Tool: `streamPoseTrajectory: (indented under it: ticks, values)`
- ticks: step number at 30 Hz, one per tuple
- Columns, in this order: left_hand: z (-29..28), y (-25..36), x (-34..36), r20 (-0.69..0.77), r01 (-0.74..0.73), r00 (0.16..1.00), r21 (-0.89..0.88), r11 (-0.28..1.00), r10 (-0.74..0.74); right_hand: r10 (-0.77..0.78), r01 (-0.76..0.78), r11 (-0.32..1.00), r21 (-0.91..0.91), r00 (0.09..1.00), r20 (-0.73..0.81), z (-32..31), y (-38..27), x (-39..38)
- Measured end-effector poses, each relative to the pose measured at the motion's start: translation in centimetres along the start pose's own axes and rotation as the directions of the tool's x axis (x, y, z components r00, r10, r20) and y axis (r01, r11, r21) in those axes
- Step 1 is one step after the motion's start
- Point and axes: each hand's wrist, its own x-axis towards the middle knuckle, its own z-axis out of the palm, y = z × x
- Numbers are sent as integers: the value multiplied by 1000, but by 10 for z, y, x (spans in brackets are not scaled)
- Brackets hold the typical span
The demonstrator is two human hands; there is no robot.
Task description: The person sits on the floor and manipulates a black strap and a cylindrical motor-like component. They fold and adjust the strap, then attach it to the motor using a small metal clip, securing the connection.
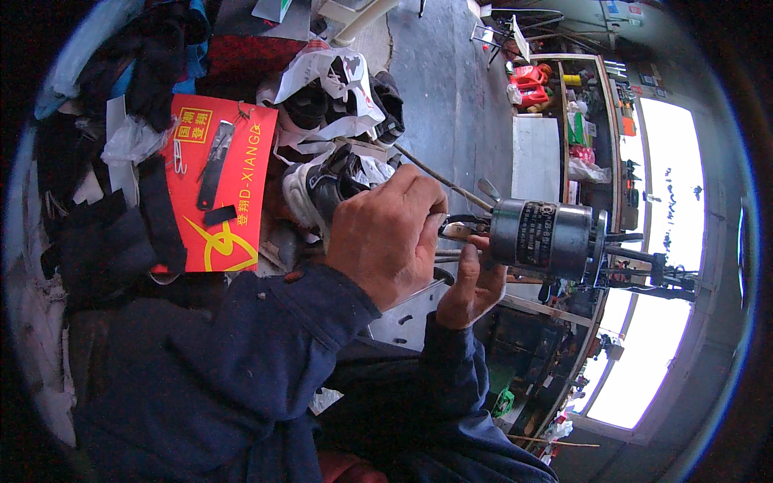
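Observation:
My left hand (386, 233) is closed, its thumb and fingers pinched together beside a silver metal cylinder-shaped machine head (535, 237). What it pinches is hidden; a small dark metal part shows at the fingertips. My right hand (473, 283) sits just below, thumb raised and fingers curled beside the cylinder's near end. Whether it holds a small piece there I cannot make out. A wing-shaped metal tab (489, 191) and a long thin rod (439, 175) join that same end. Behind my left hand lies a black-and-white sneaker (302, 193), partly covered by the hand.
On the left, a red box lid (189, 229) carries a dark flat strip (216, 165) and a small black piece. Dark cloth scraps (105, 249) surround it. A white plastic bag (358, 84) with dark shoes lies beyond. Shelves (602, 121) with red bottles stand at right.

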Motion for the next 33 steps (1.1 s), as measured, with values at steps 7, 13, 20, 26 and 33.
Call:
streamPoseTrajectory:
  ticks: [7, 13, 20, 26, 33]
  values:
    - [3, -1, 0, 5, -2, 1000, -8, 1000, 2, 23, -23, 999, 27, 1000, -11, 0, 2, -1]
    - [4, -2, 1, 4, -9, 1000, -8, 1000, 9, 20, -20, 1000, -17, 1000, -6, -1, 1, 0]
    - [4, -2, 1, 11, 24, 1000, -56, 998, -23, 23, -22, 997, -76, 1000, 11, -3, -1, 1]
    - [2, -2, 1, -5, 6, 1000, -32, 999, -7, 8, -7, 1000, -18, 999, 41, -2, -1, 1]
    - [2, -1, 2, 8, 19, 1000, -49, 999, -19, 22, -22, 1000, -10, 1000, 22, -1, -1, 1]
